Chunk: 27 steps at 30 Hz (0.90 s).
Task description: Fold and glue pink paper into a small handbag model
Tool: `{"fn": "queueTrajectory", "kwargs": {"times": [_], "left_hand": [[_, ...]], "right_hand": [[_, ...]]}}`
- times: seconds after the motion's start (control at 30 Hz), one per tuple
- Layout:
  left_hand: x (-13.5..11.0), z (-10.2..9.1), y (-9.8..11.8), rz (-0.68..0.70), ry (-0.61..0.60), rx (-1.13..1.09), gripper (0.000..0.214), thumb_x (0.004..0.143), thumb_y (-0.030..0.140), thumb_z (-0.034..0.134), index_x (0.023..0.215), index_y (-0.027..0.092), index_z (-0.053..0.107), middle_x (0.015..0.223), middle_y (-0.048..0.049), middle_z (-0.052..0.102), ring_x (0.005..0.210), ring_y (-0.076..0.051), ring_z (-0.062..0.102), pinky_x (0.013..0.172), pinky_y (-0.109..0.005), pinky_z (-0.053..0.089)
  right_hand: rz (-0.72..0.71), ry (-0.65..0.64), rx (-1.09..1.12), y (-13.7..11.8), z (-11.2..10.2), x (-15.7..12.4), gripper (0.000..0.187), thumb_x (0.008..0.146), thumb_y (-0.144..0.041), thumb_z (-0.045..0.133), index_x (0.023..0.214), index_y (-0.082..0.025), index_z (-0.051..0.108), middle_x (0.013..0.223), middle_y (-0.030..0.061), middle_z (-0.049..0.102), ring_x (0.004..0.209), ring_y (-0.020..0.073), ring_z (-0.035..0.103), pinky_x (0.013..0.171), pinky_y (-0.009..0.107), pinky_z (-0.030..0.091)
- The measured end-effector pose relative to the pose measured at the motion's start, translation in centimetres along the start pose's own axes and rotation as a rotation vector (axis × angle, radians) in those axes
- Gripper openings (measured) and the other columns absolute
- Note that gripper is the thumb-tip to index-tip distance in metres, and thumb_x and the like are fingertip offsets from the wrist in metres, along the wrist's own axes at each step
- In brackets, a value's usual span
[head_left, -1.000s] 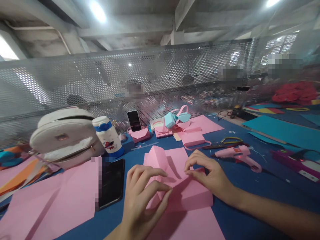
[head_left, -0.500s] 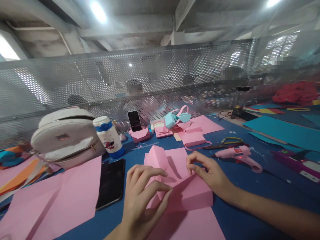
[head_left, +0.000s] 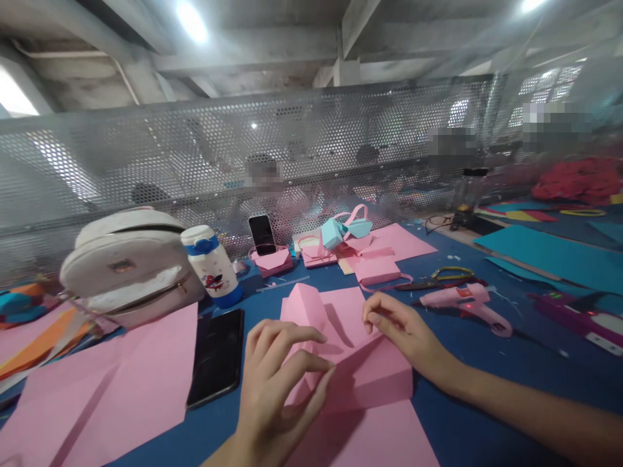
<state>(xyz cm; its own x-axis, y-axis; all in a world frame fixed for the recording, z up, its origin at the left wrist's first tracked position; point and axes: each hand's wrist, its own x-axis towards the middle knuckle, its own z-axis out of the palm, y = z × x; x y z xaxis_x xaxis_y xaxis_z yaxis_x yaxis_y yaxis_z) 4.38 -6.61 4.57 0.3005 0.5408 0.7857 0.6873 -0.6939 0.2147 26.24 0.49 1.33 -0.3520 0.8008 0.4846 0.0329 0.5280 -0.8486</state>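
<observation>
A folded pink paper box (head_left: 372, 383) lies in front of me, partly formed, with raised flaps and a fold standing up at its back left. My left hand (head_left: 285, 373) pinches one edge of it between thumb and index finger, the other fingers curled above. At the far right corner of the same edge, my right hand (head_left: 396, 327) is closed, with thumb and index finger on the paper. Under the box spreads a flat pink sheet (head_left: 384, 438). Just right of my right hand rests a pink hot glue gun (head_left: 460, 299) with a small red light.
Left of my hands lie a black phone (head_left: 218, 360) and pink sheets (head_left: 141, 379), behind them a white bottle (head_left: 211, 263) and a pale backpack (head_left: 121, 266). Small pink paper bags (head_left: 379, 271) stand at the back. Scissors (head_left: 433, 280) and blue sheets (head_left: 549, 253) are to the right.
Almost nothing differs. The fingers of my right hand have shifted slightly at the paper's edge; my left hand keeps its place.
</observation>
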Motion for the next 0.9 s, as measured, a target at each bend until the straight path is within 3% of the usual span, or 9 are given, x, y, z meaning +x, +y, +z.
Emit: {"fn": "queueTrajectory", "kwargs": {"times": [0.3,0.47,0.67,0.9], "left_hand": [[-0.04,-0.23,-0.25,0.025,-0.027,0.027,0.017,0.086,0.009,0.061,0.082,0.025,0.065,0.098,-0.0025,0.070,0.091,-0.022,0.056,0.088,-0.041,0.037],[0.01,-0.14,-0.25,0.006,0.000,0.012,0.017,0.087,0.010,0.060,0.080,0.024,0.065,0.098,-0.0031,0.069,0.089,-0.021,0.057,0.088,-0.041,0.037],[-0.01,-0.14,-0.41,0.014,-0.008,0.032,0.017,0.087,0.010,0.060,0.081,0.024,0.065,0.097,-0.0029,0.070,0.090,-0.022,0.057,0.088,-0.041,0.037],[0.25,-0.22,-0.46,0.002,-0.012,0.039,0.017,0.087,0.009,0.059,0.080,0.024,0.065,0.098,-0.0035,0.069,0.088,-0.022,0.057,0.088,-0.042,0.037]], "right_hand": [[0.037,0.051,0.001,0.14,-0.16,0.30,0.031,0.092,-0.047,0.059,0.078,-0.020,0.055,0.075,-0.0006,0.054,0.072,0.0157,0.052,0.068,0.027,0.041],[-0.015,0.080,-0.019,-0.19,-0.35,0.02,0.026,0.097,-0.041,0.052,0.080,-0.021,0.049,0.077,-0.0016,0.045,0.070,0.0146,0.043,0.064,0.026,0.036],[-0.027,0.078,0.000,-0.35,-0.64,-0.25,0.035,0.102,-0.039,0.041,0.072,-0.021,0.040,0.071,-0.0026,0.034,0.064,0.0144,0.033,0.059,0.027,0.030],[-0.059,0.075,-0.021,-0.39,-0.81,0.11,0.031,0.101,-0.038,0.046,0.075,-0.021,0.046,0.072,-0.0018,0.043,0.066,0.0146,0.041,0.062,0.028,0.035]]}}
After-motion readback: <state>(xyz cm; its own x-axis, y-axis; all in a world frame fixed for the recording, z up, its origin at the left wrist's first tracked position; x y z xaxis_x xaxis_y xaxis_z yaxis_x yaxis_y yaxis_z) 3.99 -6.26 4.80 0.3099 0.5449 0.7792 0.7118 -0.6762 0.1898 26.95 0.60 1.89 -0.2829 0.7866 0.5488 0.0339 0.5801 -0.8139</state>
